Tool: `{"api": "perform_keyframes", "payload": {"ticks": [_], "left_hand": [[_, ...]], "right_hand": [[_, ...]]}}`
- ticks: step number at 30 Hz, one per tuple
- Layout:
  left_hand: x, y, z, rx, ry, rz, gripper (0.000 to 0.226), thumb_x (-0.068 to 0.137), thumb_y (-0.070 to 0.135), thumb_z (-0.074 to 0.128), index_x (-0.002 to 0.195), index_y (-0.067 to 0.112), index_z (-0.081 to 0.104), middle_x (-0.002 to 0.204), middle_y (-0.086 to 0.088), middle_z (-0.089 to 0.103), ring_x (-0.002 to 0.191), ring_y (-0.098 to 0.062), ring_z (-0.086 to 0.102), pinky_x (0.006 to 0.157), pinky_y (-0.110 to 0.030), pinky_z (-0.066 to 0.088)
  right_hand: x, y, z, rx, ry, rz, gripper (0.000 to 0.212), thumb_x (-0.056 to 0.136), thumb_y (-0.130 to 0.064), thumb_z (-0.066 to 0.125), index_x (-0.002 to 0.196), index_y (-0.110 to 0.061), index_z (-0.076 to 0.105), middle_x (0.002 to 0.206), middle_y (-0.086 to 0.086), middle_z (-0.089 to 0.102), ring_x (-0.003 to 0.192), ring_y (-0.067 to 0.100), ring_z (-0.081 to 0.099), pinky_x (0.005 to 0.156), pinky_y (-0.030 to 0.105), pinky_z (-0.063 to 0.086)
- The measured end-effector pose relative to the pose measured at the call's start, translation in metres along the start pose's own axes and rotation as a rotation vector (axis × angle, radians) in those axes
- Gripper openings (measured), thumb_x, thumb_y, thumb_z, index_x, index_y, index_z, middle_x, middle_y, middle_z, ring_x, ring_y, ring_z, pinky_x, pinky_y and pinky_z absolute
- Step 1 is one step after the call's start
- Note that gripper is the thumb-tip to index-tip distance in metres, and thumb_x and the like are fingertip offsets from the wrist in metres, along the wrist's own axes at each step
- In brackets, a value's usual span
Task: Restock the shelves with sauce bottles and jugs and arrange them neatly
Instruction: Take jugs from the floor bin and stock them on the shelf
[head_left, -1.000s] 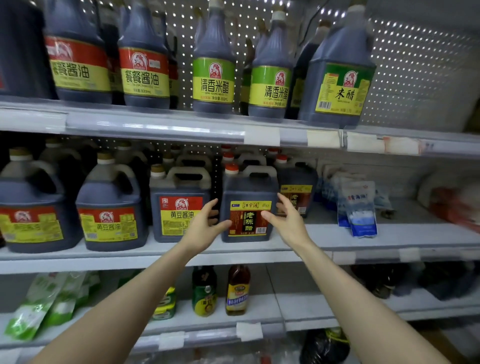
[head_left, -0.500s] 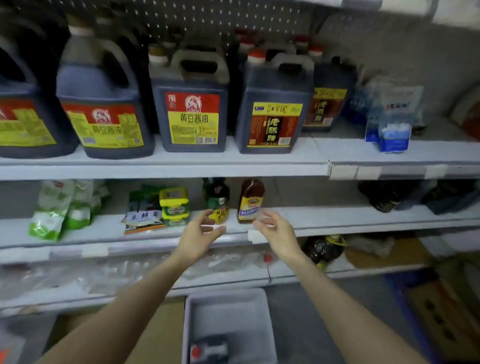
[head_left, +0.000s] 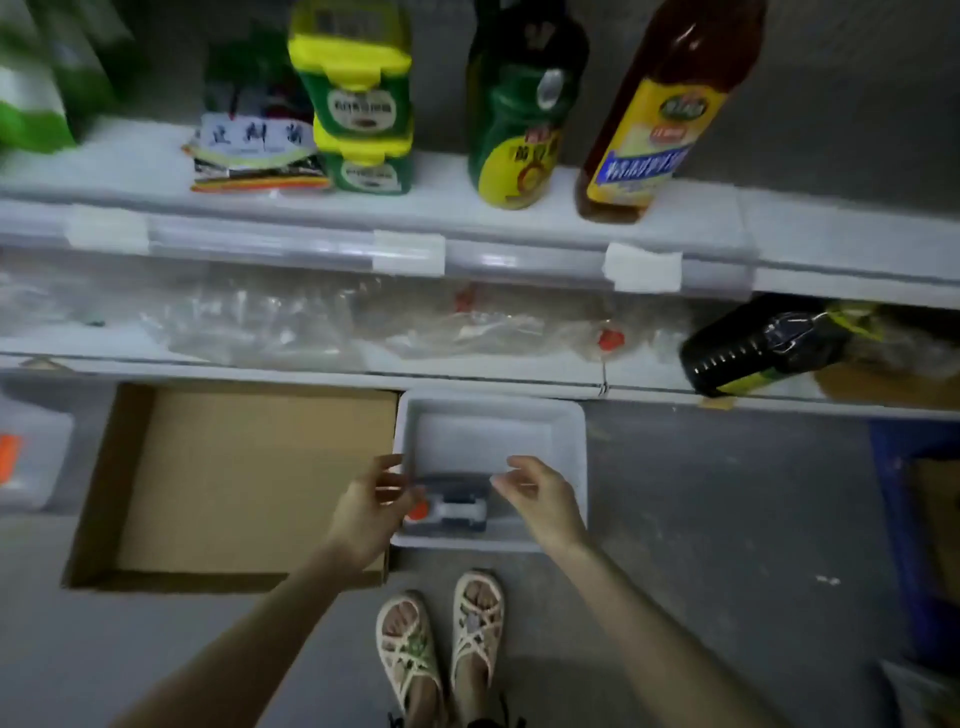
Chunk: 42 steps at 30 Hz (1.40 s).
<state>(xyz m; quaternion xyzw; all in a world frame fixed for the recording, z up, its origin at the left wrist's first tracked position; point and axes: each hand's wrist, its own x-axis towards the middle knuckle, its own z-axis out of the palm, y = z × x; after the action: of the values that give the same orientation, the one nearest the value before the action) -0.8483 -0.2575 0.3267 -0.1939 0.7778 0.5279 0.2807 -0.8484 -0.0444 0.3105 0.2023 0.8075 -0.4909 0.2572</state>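
A white plastic bin (head_left: 569, 447) stands on the floor below the shelves. In it lies a dark jug (head_left: 457, 512) on its side, red cap to the left. My left hand (head_left: 366, 512) hovers over the bin's left rim with relaxed, spread fingers and holds nothing. My right hand (head_left: 543, 499) hangs above the bin's right half, fingers loosely bent, empty too. Both hands flank the jug without touching it. On the shelf above stand a green bottle (head_left: 519, 114) and an amber bottle (head_left: 654, 119).
An open cardboard box (head_left: 244, 478) lies left of the bin. The lowest shelf holds clear plastic wrap (head_left: 311, 322) and a dark bottle (head_left: 753, 348) on its side. Two stacked yellow-lidded green tubs (head_left: 358, 104) and packets (head_left: 254, 150) sit on the shelf above. My sandalled feet (head_left: 441, 639) stand behind the bin.
The view has dropped from the jug shelf to the floor. Both hands left the jug on the shelf and came down to just over the bin.
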Motion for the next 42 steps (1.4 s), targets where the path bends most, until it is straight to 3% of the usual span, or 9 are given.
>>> {"api": "perform_keyframes", "payload": {"ticks": [3, 9, 13, 18, 22, 26, 34, 38, 42], "left_hand": [[0.022, -0.058, 0.01, -0.021, 0.02, -0.099, 0.051, 0.086, 0.024, 0.07, 0.131, 0.012, 0.049, 0.096, 0.004, 0.061, 0.079, 0.0, 0.059, 0.06, -0.012, 0.044], [0.058, -0.157, 0.037, -0.052, 0.029, -0.202, 0.031, 0.089, 0.016, 0.067, 0.113, 0.022, 0.048, 0.09, 0.007, 0.061, 0.078, -0.004, 0.06, 0.052, -0.012, 0.05], [0.082, -0.205, 0.05, -0.064, 0.056, -0.251, 0.031, 0.088, 0.018, 0.068, 0.112, 0.025, 0.05, 0.094, 0.002, 0.065, 0.081, -0.01, 0.064, 0.069, -0.034, 0.056], [0.109, -0.245, 0.064, -0.119, 0.094, -0.298, 0.034, 0.088, 0.02, 0.067, 0.116, 0.023, 0.049, 0.099, 0.0, 0.064, 0.077, -0.006, 0.063, 0.056, -0.019, 0.052], [0.12, -0.262, 0.072, -0.125, 0.073, -0.328, 0.041, 0.086, 0.024, 0.069, 0.122, 0.021, 0.051, 0.104, -0.003, 0.066, 0.087, -0.015, 0.066, 0.078, -0.037, 0.056], [0.126, -0.27, 0.074, -0.129, 0.066, -0.339, 0.042, 0.085, 0.027, 0.07, 0.122, 0.023, 0.051, 0.108, -0.005, 0.066, 0.096, -0.02, 0.065, 0.089, -0.045, 0.054], [0.116, -0.256, 0.065, -0.123, 0.019, -0.31, 0.048, 0.087, 0.028, 0.068, 0.13, 0.022, 0.048, 0.113, -0.002, 0.063, 0.098, -0.016, 0.064, 0.076, -0.031, 0.056], [0.109, -0.235, 0.057, -0.124, -0.017, -0.274, 0.051, 0.087, 0.024, 0.068, 0.132, 0.019, 0.046, 0.112, -0.002, 0.061, 0.092, -0.008, 0.062, 0.063, -0.013, 0.049], [0.096, -0.193, 0.056, -0.127, -0.057, -0.194, 0.056, 0.082, 0.019, 0.074, 0.13, 0.019, 0.046, 0.103, 0.004, 0.058, 0.089, -0.009, 0.061, 0.066, -0.02, 0.052]], "right_hand": [[0.026, 0.046, 0.039, -0.015, -0.052, 0.048, 0.033, 0.091, -0.019, 0.067, 0.119, -0.004, 0.061, 0.102, 0.005, 0.065, 0.096, 0.016, 0.06, 0.074, 0.011, 0.045], [0.079, 0.124, 0.097, -0.093, -0.106, 0.115, 0.043, 0.089, -0.022, 0.068, 0.126, -0.002, 0.059, 0.119, 0.011, 0.065, 0.104, 0.015, 0.06, 0.079, 0.012, 0.038], [0.11, 0.167, 0.122, -0.192, -0.097, 0.088, 0.045, 0.09, -0.025, 0.067, 0.128, -0.004, 0.059, 0.128, 0.01, 0.062, 0.119, 0.022, 0.056, 0.091, 0.018, 0.038], [0.143, 0.199, 0.146, -0.249, -0.102, 0.082, 0.042, 0.087, -0.03, 0.07, 0.123, -0.008, 0.064, 0.121, 0.012, 0.066, 0.119, 0.026, 0.056, 0.101, 0.039, 0.044], [0.158, 0.218, 0.166, -0.309, -0.143, 0.045, 0.041, 0.079, -0.046, 0.071, 0.106, -0.015, 0.072, 0.104, 0.008, 0.071, 0.11, 0.024, 0.06, 0.094, 0.042, 0.048], [0.168, 0.22, 0.171, -0.319, -0.199, 0.091, 0.027, 0.08, -0.039, 0.075, 0.097, -0.018, 0.073, 0.097, 0.004, 0.073, 0.099, 0.02, 0.064, 0.086, 0.036, 0.048], [0.158, 0.212, 0.161, -0.165, -0.215, 0.151, 0.012, 0.085, -0.026, 0.072, 0.085, -0.015, 0.067, 0.071, -0.007, 0.062, 0.066, 0.003, 0.055, 0.057, 0.016, 0.04], [0.139, 0.183, 0.137, -0.101, -0.235, 0.149, 0.017, 0.089, -0.025, 0.067, 0.073, -0.024, 0.062, 0.066, -0.008, 0.061, 0.062, 0.002, 0.054, 0.057, 0.016, 0.039], [0.108, 0.142, 0.099, -0.101, -0.253, 0.136, 0.02, 0.09, -0.027, 0.066, 0.071, -0.025, 0.063, 0.067, -0.006, 0.063, 0.064, 0.005, 0.056, 0.062, 0.02, 0.041]]}}
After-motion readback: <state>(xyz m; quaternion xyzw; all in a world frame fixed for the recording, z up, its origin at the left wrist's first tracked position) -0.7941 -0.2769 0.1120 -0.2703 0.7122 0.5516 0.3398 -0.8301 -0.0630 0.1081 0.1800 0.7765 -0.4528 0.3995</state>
